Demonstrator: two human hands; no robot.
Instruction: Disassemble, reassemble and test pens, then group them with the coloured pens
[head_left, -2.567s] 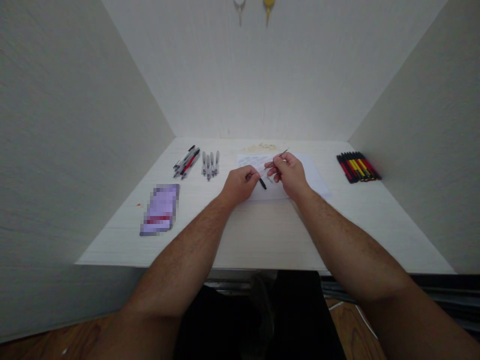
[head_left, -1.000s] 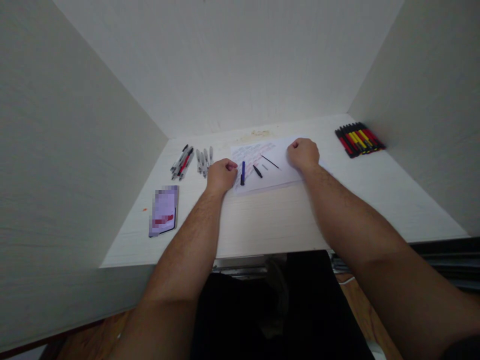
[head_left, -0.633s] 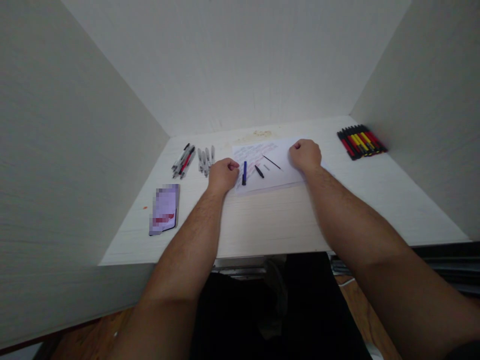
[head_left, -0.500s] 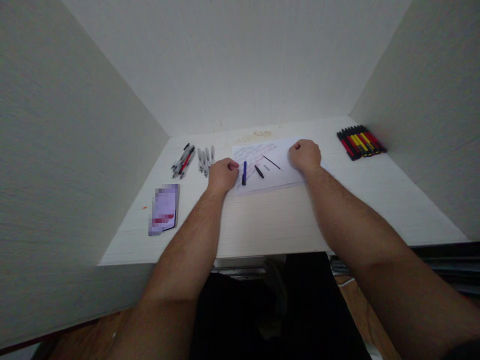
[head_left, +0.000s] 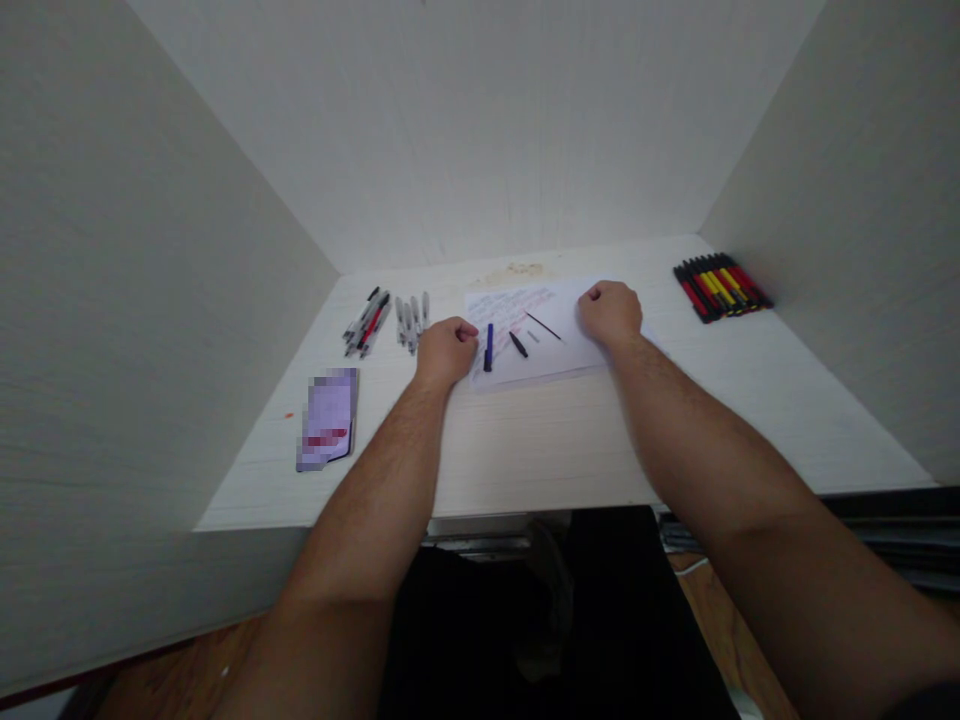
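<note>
My left hand [head_left: 448, 350] rests loosely closed at the left edge of a sheet of paper [head_left: 574, 350], with nothing visible in its fingers. At the sheet's right side lies my right hand [head_left: 611, 308], curled into a fist, also with nothing showing in it. Between the two hands, pen parts are spread on the paper: a blue barrel [head_left: 490, 338] with a black end, a short black tapered piece [head_left: 518, 344], a small grey spring-like piece [head_left: 533, 337] and a thin dark refill [head_left: 544, 326]. Handwritten lines cover the sheet's left half.
Left of my left hand lie several clear barrels [head_left: 406, 320] and a pile of pens [head_left: 367, 322]. A phone [head_left: 328, 418] with a blurred screen is nearer the front left. Several black, red and yellow pens [head_left: 721, 287] lie in a row at the right wall. Panels enclose the desk [head_left: 532, 440].
</note>
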